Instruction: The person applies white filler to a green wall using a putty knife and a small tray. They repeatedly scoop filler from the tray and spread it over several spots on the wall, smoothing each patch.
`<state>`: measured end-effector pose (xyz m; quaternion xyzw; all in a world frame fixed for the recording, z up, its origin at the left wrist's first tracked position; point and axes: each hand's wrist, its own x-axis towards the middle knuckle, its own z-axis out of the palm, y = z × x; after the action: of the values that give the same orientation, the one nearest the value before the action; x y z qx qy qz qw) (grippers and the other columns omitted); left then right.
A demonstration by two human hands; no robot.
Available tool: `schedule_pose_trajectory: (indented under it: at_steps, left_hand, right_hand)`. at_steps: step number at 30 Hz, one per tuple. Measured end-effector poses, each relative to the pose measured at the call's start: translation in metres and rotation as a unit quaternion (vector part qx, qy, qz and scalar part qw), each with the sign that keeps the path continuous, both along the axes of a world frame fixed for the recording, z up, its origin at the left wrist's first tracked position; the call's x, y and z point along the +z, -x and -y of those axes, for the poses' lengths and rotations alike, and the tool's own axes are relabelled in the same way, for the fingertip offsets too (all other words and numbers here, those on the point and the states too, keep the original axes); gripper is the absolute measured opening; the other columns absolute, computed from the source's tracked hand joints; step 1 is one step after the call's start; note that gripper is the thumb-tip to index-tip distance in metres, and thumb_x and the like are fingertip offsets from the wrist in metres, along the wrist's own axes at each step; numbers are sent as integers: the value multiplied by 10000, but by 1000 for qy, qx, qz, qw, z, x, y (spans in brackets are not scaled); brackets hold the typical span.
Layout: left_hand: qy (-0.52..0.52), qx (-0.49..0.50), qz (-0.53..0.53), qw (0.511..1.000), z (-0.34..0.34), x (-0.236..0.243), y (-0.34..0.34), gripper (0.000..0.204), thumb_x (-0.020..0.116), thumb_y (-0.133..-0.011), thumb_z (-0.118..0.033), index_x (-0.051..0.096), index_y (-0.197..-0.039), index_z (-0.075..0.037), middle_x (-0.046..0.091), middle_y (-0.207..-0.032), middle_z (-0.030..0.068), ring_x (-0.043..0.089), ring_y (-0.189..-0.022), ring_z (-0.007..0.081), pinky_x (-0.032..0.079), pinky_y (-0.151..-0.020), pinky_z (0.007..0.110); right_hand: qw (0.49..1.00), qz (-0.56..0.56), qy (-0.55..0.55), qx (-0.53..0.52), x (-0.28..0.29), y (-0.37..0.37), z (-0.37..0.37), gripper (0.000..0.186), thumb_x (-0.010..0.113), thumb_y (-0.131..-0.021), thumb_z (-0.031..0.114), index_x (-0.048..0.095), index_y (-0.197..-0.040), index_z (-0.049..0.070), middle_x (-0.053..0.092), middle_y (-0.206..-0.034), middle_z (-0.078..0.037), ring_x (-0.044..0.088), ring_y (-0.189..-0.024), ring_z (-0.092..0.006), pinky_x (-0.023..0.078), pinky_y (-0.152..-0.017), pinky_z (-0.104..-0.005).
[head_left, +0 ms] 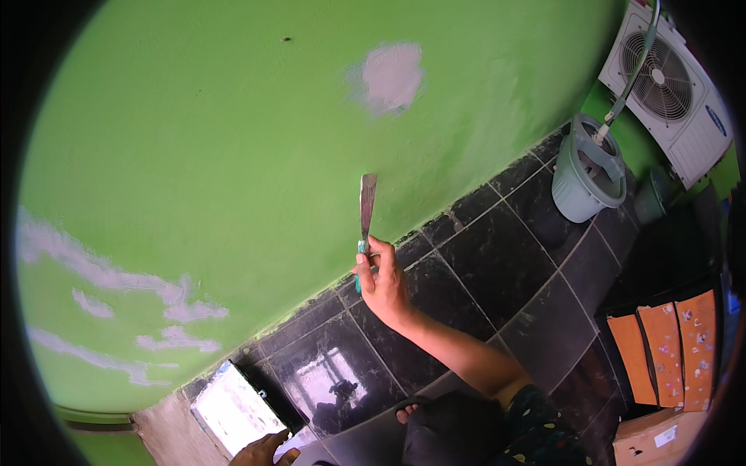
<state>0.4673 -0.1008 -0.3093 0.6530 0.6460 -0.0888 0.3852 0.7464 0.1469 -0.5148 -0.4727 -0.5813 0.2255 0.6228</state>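
Observation:
My right hand [381, 281] grips a putty knife [367, 206] by its teal handle, thumb and fingers closed round it. The narrow metal blade points up in front of the green wall [233, 155]; whether its tip touches the wall I cannot tell. Above the blade a pale patch of filler [392, 76] marks the wall, and streaks of filler [109, 268] run across its left part. At the lower edge, my left hand [263, 452] shows partly, thumb and fingers apart, beside the near corner of a bright white rectangular panel [237, 408] with a dark edge.
Black tiles [466, 279] cover the floor along the wall. A grey-green bucket [579, 182] stands at the right, below a white air-conditioner unit [660, 85] with a hose. Orange drawers [668, 353] and a cardboard box [657, 441] sit at the lower right.

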Motion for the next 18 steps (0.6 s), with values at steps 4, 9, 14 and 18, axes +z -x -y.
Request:
schedule_pose_trajectory:
  at_steps: [4,9,14,18]
  left_hand:
    - [-27,2,-6,1000,4,10,11,485,654,-1042,-350,589,-1426,-61,694,-1308,190,668,-1212,374,542,-997,449]
    - [-82,39,69,993,22,40,52,504,587,-1083,-361,566,-1436,-1,675,-1344,199,629,-1287,368,487,-1085,435]
    - [-133,165,76,974,64,16,157,694,450,-1105,-551,579,-1384,71,747,-1115,192,702,-1122,300,545,-969,418]
    - [-180,455,81,868,145,-95,298,647,486,-1113,-503,611,-1344,89,689,-1280,202,673,-1152,278,552,-940,429]
  right_hand:
    - [987,-15,55,149,-21,30,70,372,565,-1094,151,418,-1390,-21,654,-1016,-125,734,-833,-187,585,-651,-304]
    - [942,1,173,288,-30,51,143,334,516,-1107,186,458,-1377,-1,653,-885,-123,698,-747,-222,557,-697,-369]
    - [897,75,232,369,-54,50,175,283,483,-1121,192,489,-1357,35,639,-892,-88,668,-671,-163,537,-649,-324]
    - [872,121,280,383,-44,51,179,400,590,-1084,330,542,-1305,1,710,-1094,-264,709,-1031,-423,546,-847,-466]
